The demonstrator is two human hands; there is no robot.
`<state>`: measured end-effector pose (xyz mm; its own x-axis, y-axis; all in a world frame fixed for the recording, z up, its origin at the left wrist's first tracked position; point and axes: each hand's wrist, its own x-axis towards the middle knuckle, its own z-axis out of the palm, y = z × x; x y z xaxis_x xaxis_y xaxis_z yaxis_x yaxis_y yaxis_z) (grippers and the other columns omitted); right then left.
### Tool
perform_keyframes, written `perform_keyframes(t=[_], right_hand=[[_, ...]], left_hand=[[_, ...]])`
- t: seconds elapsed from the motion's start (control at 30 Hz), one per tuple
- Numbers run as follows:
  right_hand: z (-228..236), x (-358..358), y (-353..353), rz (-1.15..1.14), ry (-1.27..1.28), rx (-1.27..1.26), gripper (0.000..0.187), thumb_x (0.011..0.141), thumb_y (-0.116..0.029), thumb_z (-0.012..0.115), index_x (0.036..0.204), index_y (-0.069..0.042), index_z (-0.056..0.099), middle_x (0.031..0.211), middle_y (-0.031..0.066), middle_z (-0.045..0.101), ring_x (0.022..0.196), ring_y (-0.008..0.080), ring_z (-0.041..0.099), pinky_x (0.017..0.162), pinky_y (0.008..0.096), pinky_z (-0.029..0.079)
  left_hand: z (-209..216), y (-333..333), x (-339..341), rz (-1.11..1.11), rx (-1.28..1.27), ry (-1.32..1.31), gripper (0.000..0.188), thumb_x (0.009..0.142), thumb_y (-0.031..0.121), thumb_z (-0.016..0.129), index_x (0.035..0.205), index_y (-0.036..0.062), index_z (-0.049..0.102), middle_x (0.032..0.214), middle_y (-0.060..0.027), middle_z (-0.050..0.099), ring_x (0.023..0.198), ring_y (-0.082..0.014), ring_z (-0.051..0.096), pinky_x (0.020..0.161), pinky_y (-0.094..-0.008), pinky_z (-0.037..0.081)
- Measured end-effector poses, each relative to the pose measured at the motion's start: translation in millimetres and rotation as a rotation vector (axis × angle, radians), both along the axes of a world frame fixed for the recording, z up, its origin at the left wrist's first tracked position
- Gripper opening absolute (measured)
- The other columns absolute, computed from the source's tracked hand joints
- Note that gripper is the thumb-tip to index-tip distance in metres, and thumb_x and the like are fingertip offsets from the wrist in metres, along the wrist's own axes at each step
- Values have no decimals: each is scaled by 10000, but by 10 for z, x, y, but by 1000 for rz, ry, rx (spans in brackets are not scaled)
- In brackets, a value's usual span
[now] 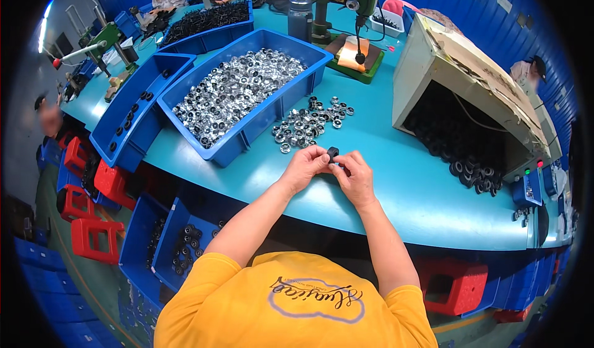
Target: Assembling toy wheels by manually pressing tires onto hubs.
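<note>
Over the near edge of the turquoise table (247,184), my left hand (304,168) and my right hand (356,180) meet with fingertips pinched. Both are closed on a small black ring (333,152), which looks like a little rubber tyre; whether anything sits inside it I cannot make out. Just beyond my fingers lies a loose pile of shiny clear hubs with dark centres (306,124). To the right, more black rings (473,173) spill from the open front of a pale box (411,88).
A large blue bin (232,153) full of clear hubs stands left of the pile. Beside it is a narrower blue bin (133,139) with a few black wheels. A green drill press (362,69) stands behind. Red stools (96,240) and blue bins are below. Other people sit farther back.
</note>
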<state>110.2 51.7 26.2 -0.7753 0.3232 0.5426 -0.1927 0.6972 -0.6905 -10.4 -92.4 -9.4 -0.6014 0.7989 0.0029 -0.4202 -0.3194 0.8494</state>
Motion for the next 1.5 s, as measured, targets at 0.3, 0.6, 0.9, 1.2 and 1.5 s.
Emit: perform_keyframes(t=[0.3,0.6,0.9,1.2,1.5], right_hand=[[-265,-74,57,115,-132,-438,156,842,-60,814,903,-45,672,862,13,537,686,113,575,607,279,465],[-220,-230,261,59,-214,-662,133,876,-90,814,956,-45,717,877,0,627,715,77,604,539,245,487],[-187,-970,556,-328,-288,142,319,841,-232,815,1125,-124,721,1074,94,663,955,274,664,831,427,562],[-295,-740,609,-129,-168,-254,306,843,-143,807,1115,-35,718,1037,101,687,883,194,716,752,323,597],[39,-199,106,49,-63,-201,368,801,1,822,1158,-32,736,1017,79,660,828,160,718,750,284,614]], left_hand=[[-87,9,3,-58,-28,80,304,1060,301,643,1175,21,619,1099,-69,695,1013,-190,701,916,-367,589],[-75,17,-23,50,20,38,299,1068,328,618,1148,40,603,1167,-87,663,936,-156,660,896,-401,603],[-2,-12,-110,50,182,-37,256,1068,314,612,1080,60,588,1207,-130,665,925,-178,668,898,-448,600],[-19,10,-149,45,220,-117,206,1060,293,627,1041,89,609,1287,-169,678,956,-189,688,903,-443,609],[-72,26,-115,47,100,39,210,1033,229,683,1112,39,641,1194,-120,714,1021,-189,702,904,-374,602]])
